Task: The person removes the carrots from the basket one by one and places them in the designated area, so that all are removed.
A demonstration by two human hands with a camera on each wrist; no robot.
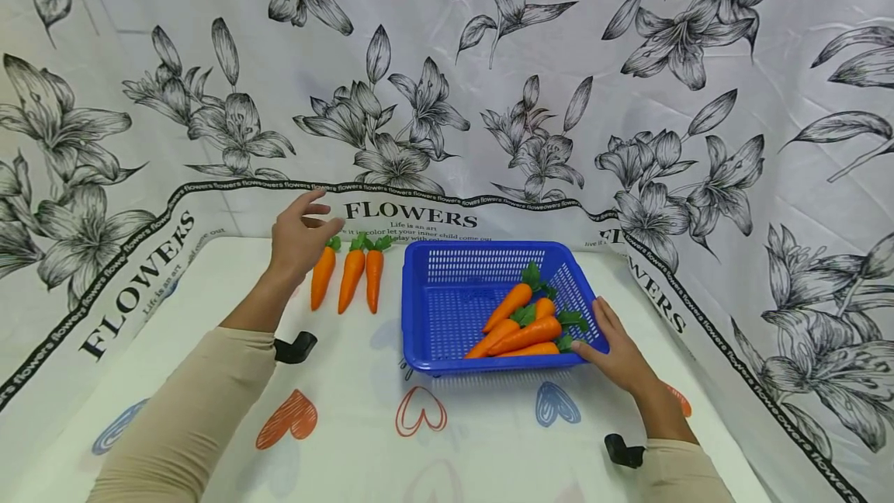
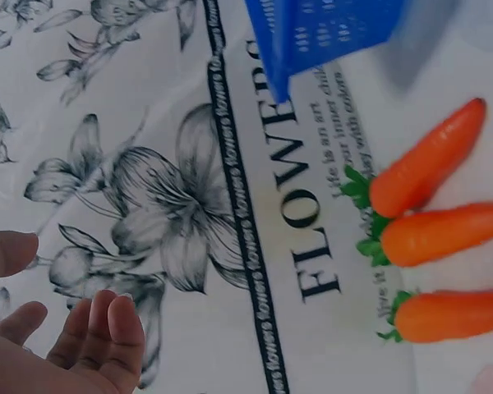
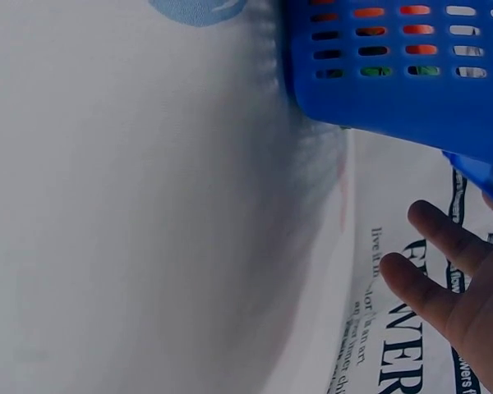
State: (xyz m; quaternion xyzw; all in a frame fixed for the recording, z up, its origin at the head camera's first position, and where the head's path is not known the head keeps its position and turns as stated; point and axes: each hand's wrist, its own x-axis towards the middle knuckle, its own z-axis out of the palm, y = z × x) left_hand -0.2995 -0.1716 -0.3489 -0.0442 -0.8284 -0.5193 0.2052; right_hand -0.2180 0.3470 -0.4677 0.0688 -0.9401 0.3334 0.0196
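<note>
On the white, heart-printed counter, the right hand has its fingers spread at the near right corner of a blue, rectangular, perforated plastic basket, whose right half bears a heap of smooth, glossy orange carrots with leafy green tops, tips mostly pointing left. Farther back, left of the basket, three similar tapered carrots lie side by side, green tops at the counter's far edge, where the left hand hovers, fingers apart, loosely bent and holding nothing.
</note>
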